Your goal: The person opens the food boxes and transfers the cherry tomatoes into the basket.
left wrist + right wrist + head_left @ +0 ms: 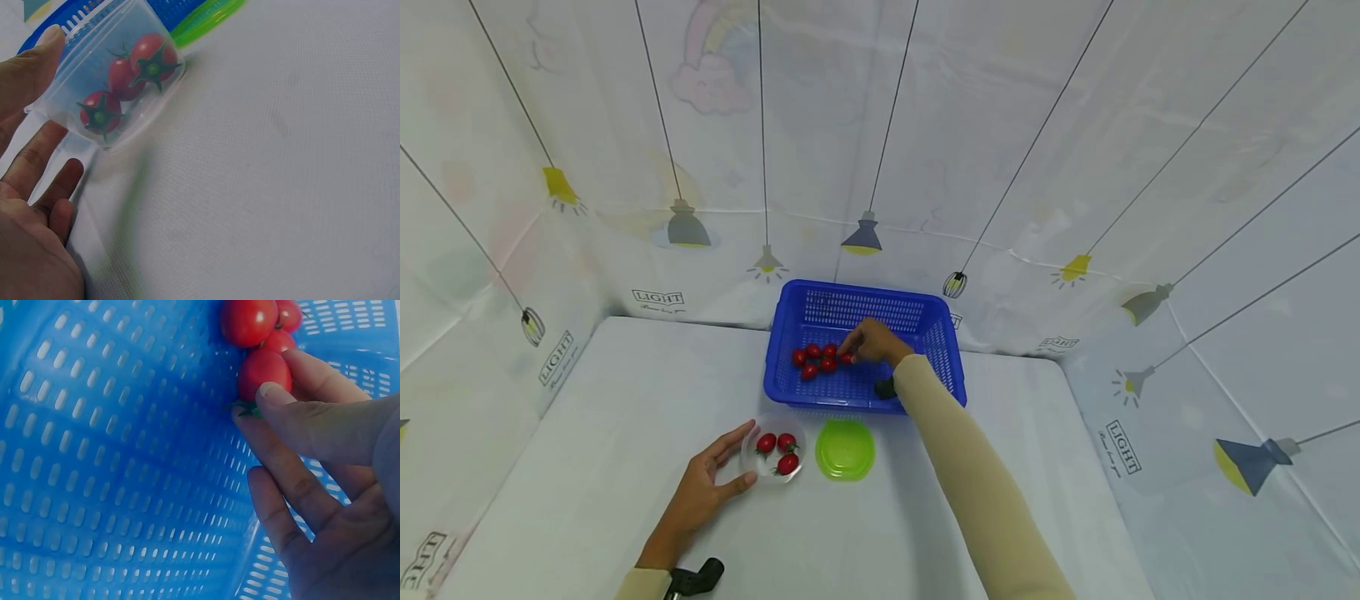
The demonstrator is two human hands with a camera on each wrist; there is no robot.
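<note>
My left hand [696, 496] holds a clear plastic container [765, 469] at its left side, thumb and fingers spread around the rim. Three cherry tomatoes [153, 57] with green stems lie inside the container. Over in the blue basket [782, 385], my right hand [876, 342] pinches a cherry tomato [265, 372] between thumb and fingers. That tomato's green stem faces the palm in the right wrist view. Several more cherry tomatoes [813, 351] sit grouped just left of the fingers on the basket floor.
A bright green lid [846, 450] lies on the white table [647, 400] between the container and my right forearm, just in front of the basket. Behind the basket hangs a white backdrop [820, 125] printed with lamps. A black wrist mount [886, 388] sits under my right wrist.
</note>
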